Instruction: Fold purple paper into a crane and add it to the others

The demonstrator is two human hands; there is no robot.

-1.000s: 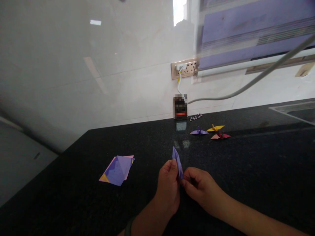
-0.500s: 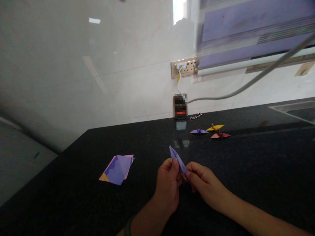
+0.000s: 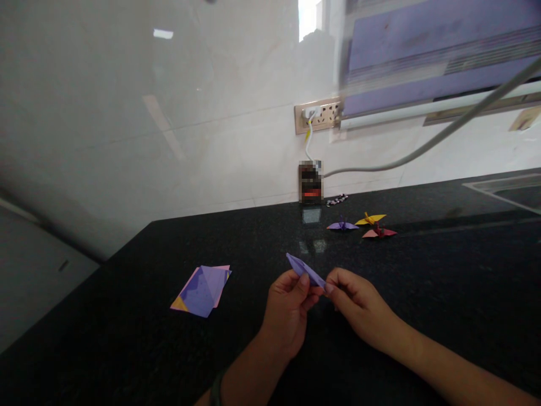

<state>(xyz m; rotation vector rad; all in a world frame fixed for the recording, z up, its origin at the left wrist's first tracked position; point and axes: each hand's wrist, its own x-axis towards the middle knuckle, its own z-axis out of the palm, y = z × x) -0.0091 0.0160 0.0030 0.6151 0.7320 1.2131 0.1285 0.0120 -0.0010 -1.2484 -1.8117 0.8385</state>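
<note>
Above the counter (image 3: 249,242), the left hand (image 3: 287,310) pinches the folded purple paper (image 3: 301,267) mid-length, the right hand (image 3: 359,304) its right tip. It's likely light and easily creased; hold folded edges gently.

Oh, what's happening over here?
A person holds a folded purple paper in both hands: the left hand grips around its middle, the right hand pinches its right end. On the dark counter, a purple crane, yellow crane and reddish crane sit farther back; coloured sheets lie to the left.
</note>
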